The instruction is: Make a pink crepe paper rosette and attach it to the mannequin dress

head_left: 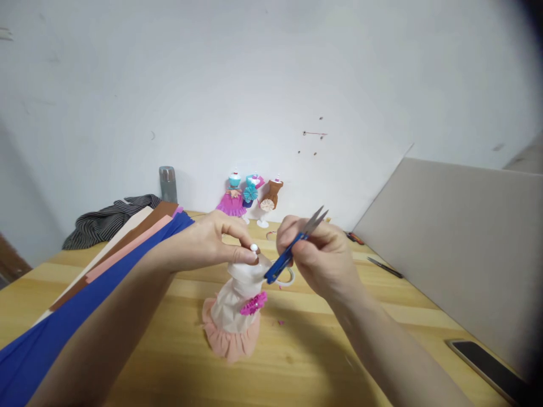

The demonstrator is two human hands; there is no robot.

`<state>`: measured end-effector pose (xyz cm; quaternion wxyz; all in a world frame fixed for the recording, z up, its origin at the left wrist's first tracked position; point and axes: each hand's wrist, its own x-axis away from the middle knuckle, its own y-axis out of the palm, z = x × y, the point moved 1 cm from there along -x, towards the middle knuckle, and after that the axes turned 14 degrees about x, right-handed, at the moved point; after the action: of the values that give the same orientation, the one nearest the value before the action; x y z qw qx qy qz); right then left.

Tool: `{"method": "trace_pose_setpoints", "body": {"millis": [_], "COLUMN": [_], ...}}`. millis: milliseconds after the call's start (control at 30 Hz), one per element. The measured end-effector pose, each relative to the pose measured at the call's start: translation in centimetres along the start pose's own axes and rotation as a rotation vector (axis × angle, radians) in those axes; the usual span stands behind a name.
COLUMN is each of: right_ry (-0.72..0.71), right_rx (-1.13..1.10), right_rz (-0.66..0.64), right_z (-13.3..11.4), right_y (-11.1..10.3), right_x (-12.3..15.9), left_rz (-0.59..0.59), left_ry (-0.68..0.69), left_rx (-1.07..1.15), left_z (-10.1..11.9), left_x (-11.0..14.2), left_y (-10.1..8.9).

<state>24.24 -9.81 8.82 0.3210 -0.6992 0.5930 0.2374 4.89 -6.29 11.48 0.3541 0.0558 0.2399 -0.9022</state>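
Note:
A small dress form (237,297) stands on the table, wrapped in white crepe paper with a peach ruffle (231,342) at the hem. A bright pink gathered piece (253,303) sits at its waist. My left hand (220,243) pinches the top of the form beside its white knob (254,248). Close by on the right, my right hand (322,254) grips small blue-handled scissors (292,249), blades pointing up and to the right. The scissors' handle end overlaps the form's upper right side in view; whether they touch, I cannot tell.
Strips of blue, peach, brown and cream paper (108,271) lie at left near a striped cloth (114,217) and a flask (168,183). Three dressed forms (250,195) stand by the wall. A tape roll (288,277), a dark pointed tool (385,267), a phone (487,367) and a white panel (458,237) are nearby.

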Motion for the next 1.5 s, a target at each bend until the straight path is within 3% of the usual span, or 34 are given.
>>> {"method": "trace_pose_setpoints", "body": {"millis": [67,133,200,333,400,767,1200,1333,1400,1500], "right_ry": [-0.044,-0.096,-0.135,-0.309,-0.316,-0.319,-0.200,-0.226,-0.214,-0.134], "right_rx": [0.042,0.139,0.327,0.766,0.886,0.957,0.812,0.870,0.909,0.872], "right_rz": [0.018,-0.052,-0.192,-0.622,-0.727,-0.904,-0.837,-0.852,-0.799,-0.588], "right_z": [-0.5,-1.4,-2.6,-4.8,-5.4,-6.9,-7.7,-8.4,-8.6,-8.0], "right_y": [-0.8,-1.6,-2.3,-3.1,-3.3,-3.0,-3.0,-3.3,-3.9,-4.6], "right_x": [-0.2,-0.3,-0.5,-0.7,-0.8,-2.2,-1.3,-1.3,-1.4,-1.4], "left_rz": [0.012,0.023,0.032,0.035,0.035,0.002,-0.029,-0.020,-0.008,0.017], "left_ry": [0.007,0.010,0.022,0.060,0.058,0.133,0.177,0.180,0.173,0.149], "left_rx": [-0.022,-0.039,-0.049,-0.060,-0.059,-0.103,-0.140,-0.151,-0.160,-0.145], "left_z": [0.2,0.4,0.5,0.4,0.3,0.9,1.3,1.3,1.0,0.5], "left_x": [0.2,0.5,0.7,1.0,1.0,1.3,1.7,1.7,1.6,1.2], "left_y": [0.1,0.2,0.3,0.5,0.6,1.5,1.9,1.8,1.7,1.3]}}
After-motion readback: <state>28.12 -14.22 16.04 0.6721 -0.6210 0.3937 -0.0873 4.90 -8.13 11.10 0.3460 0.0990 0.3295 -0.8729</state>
